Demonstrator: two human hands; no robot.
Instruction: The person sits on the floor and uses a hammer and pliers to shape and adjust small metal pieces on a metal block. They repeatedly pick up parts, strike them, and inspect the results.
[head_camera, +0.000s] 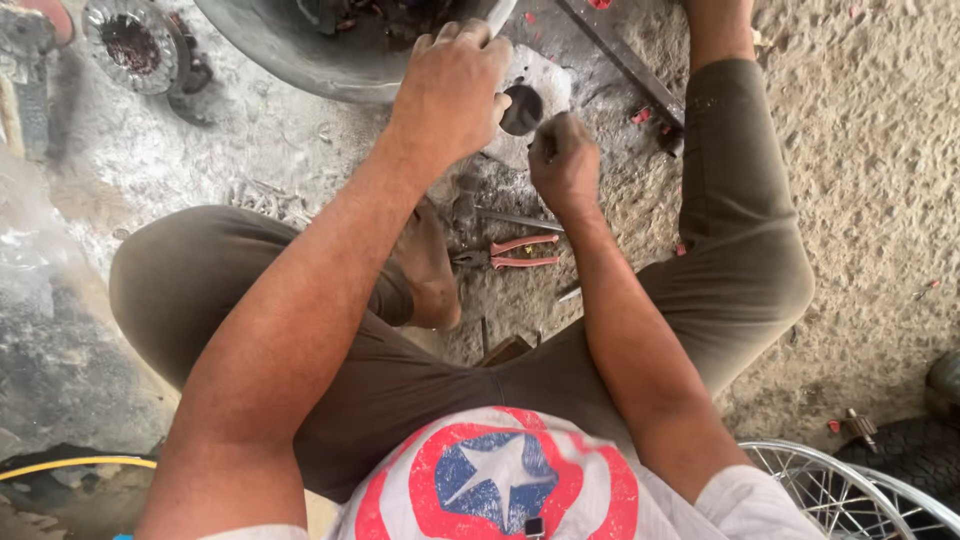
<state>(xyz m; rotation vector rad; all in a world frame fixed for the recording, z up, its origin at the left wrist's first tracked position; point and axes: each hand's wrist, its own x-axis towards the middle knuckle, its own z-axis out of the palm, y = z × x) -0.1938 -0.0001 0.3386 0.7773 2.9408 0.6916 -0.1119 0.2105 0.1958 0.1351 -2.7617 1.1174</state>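
Gripping a round grey metal part (535, 105) on the floor (860, 150), the left hand (452, 90) steadies it; the right hand (565, 165) is clenched beside its hole, pliers (505, 252) nearby.

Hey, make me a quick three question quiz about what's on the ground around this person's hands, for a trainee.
1. True or false: the pliers have red handles.
2. Which hand rests on top of the round grey metal part: A left, B right?
3. Fill in: the spoked wheel rim lies at the picture's bottom ____ corner.

Key: 1 true. 2 A; the right hand is closed beside the part's dark centre hole. 3 right.
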